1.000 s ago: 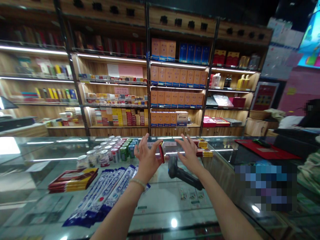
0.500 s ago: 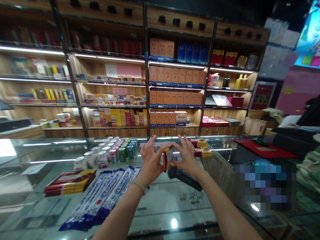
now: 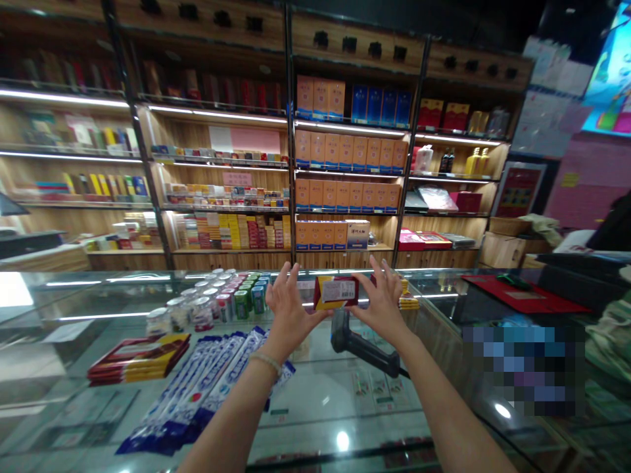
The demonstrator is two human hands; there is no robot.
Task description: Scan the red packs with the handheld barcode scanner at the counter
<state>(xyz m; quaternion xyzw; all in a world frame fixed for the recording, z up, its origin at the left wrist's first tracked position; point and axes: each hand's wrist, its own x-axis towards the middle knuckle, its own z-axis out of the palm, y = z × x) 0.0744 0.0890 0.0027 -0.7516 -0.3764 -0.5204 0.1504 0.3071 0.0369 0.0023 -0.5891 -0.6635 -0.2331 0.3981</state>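
Note:
A flat red-and-yellow packet (image 3: 336, 293) with a pale barcode label turned toward me is held up above the counter. My right hand (image 3: 382, 299) pinches its right end between thumb and index finger, the other fingers raised. At the packet's left is my left hand (image 3: 288, 305), fingers up and apart, its thumb reaching the lower left edge; I cannot tell whether it presses there. Just below the packet lies a dark handheld barcode scanner (image 3: 365, 348) on the glass counter (image 3: 315, 407). Similar packets (image 3: 408, 295) are stacked behind my right hand.
On the left lie a stack of red-and-yellow packets (image 3: 140, 358) and several long blue-and-white sachets (image 3: 211, 387). Behind them stand small jars (image 3: 180, 314) and green and pink containers (image 3: 241, 302). A red mat (image 3: 522, 292) lies at right. Lit shelves (image 3: 345, 210) line the back.
The packet has turned from edge-on to showing its labelled face, and sits slightly higher. My hands have spread apart, and the scanner is less covered.

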